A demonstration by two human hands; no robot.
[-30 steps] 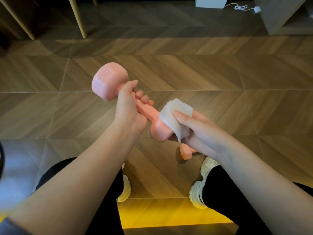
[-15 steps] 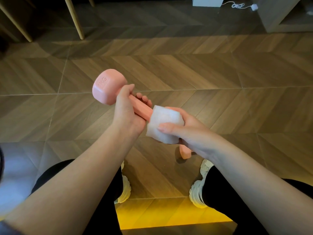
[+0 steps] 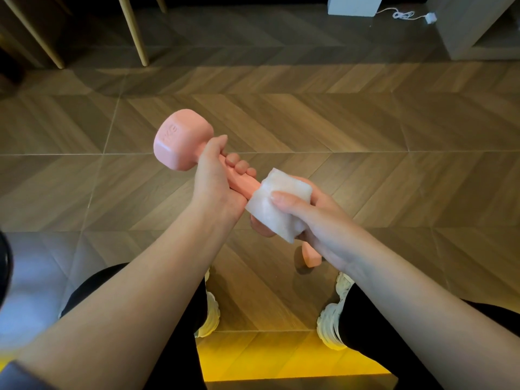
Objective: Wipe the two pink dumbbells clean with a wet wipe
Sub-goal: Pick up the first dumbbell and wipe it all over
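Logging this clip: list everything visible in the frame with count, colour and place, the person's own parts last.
floor: 1, brown wood herringbone, whole background
held dumbbell: 1, pink, raised at centre
wet wipe: 1, white, wrapped over the held dumbbell's near head
second dumbbell: 1, pink, on the floor, only partly visible
furniture legs: at least three, pale wood, top left
box: 1, white, top edge
cable: 1, white, right of the box
cabinet: 1, grey, top right
shoes: 2, white, bottom centre
left hand: 1, grips the held dumbbell's handle
right hand: 1, holds the wet wipe
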